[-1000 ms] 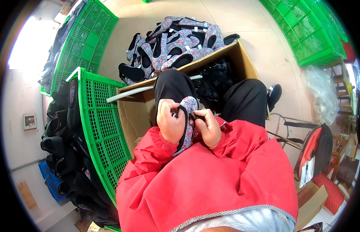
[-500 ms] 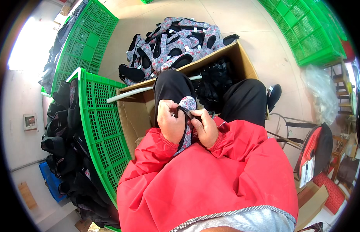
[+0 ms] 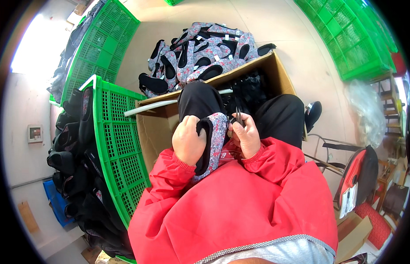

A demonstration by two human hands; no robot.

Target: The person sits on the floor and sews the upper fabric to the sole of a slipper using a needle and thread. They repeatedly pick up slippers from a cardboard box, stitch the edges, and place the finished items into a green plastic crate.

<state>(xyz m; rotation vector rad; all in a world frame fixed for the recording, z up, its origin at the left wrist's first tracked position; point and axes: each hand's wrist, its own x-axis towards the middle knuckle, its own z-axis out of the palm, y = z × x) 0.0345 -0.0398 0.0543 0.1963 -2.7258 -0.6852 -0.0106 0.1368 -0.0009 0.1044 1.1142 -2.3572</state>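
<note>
A floral grey-and-pink slipper [image 3: 219,127] with a black lining lies above my lap, its toe pointing away from me. My left hand [image 3: 188,141] grips it along its left side, fingers closed at the black opening. Just right of the slipper, my right hand [image 3: 247,138] is closed around a small pair of thread snips [image 3: 238,115], whose metal blades point up and away. The snips are apart from the slipper's edge or barely beside it; I cannot tell if they touch.
Past my knees stands an open cardboard box [image 3: 158,132] with black plastic inside and a white tube [image 3: 152,107] across it. Beyond lies a pile of floral slippers [image 3: 186,66]. Green crates [image 3: 119,136] stand at left, with black shoes [image 3: 66,163] beside them; more green crates [image 3: 346,39] stand far right.
My hands have moved apart, the right one away from the slipper with the snips now showing. The slipper has turned so its floral side and black opening show more.
</note>
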